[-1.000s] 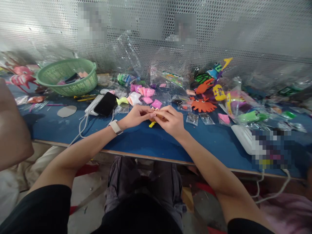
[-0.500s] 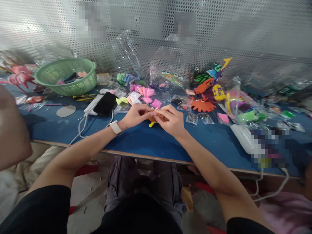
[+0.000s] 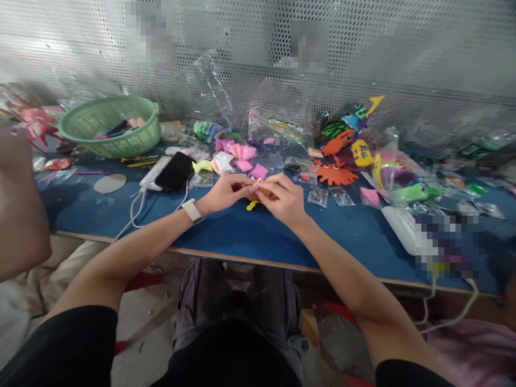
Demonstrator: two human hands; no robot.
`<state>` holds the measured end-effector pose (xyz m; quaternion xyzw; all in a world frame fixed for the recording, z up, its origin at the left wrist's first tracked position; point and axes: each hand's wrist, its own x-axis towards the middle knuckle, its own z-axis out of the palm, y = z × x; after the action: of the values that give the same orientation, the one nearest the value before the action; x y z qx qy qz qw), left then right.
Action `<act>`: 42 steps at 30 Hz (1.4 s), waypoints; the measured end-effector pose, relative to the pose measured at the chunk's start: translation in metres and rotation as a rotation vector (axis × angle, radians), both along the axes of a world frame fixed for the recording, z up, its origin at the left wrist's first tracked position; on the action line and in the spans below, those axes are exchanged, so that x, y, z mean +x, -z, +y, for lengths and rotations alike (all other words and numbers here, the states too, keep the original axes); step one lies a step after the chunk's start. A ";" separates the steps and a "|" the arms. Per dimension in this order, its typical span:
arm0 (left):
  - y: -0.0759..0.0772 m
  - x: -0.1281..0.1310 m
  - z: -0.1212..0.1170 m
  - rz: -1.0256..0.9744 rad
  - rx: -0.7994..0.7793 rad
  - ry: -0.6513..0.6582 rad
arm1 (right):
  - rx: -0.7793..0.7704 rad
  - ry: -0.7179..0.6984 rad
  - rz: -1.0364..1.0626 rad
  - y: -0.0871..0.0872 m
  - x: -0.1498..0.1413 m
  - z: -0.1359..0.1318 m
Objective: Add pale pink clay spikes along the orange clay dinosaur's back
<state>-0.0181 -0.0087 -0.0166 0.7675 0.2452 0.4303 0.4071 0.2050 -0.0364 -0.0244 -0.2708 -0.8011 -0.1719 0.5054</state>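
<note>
My left hand (image 3: 230,192) and my right hand (image 3: 282,198) meet above the blue table, fingertips pinched together around a small orange modelling-clay figure (image 3: 252,200) with a yellow part sticking out below. Most of the figure is hidden behind my fingers. Just beyond the hands lie pink clay packets (image 3: 258,171) and a white packet (image 3: 223,162). An orange clay crab (image 3: 335,173) rests to the right of my right hand. To the left of my left hand, a black phone (image 3: 174,172) leans on a white box with a cable.
A green plastic basket (image 3: 108,129) stands at the back left, beside a pink striped clay figure (image 3: 38,122). Another person's arm (image 3: 22,209) reaches in at the left edge. Small clear bags (image 3: 317,196) and a white device (image 3: 399,228) lie to the right. A perforated metal panel (image 3: 242,32) rises behind.
My hands stay at the same spot, with only a slight shift of the fingers on the clay figure. The other person's arm at the left has moved up, partly covering the pink figure.
</note>
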 end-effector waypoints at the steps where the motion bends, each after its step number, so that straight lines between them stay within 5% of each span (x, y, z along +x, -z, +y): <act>1: 0.000 0.000 0.000 -0.008 -0.010 0.011 | 0.008 -0.011 0.002 -0.001 0.000 0.000; 19: -0.001 0.003 -0.003 -0.061 -0.134 0.062 | -0.014 -0.034 0.005 0.002 -0.001 0.000; 38: -0.002 0.002 -0.006 0.000 -0.051 0.062 | 0.031 0.004 -0.013 0.004 -0.002 0.001; 42: 0.000 0.007 -0.007 -0.010 -0.069 -0.037 | 0.050 0.042 -0.063 0.005 0.004 0.003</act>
<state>-0.0106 -0.0152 -0.0169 0.7462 0.2722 0.4327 0.4264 0.2085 -0.0330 -0.0291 -0.2693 -0.8060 -0.2109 0.4830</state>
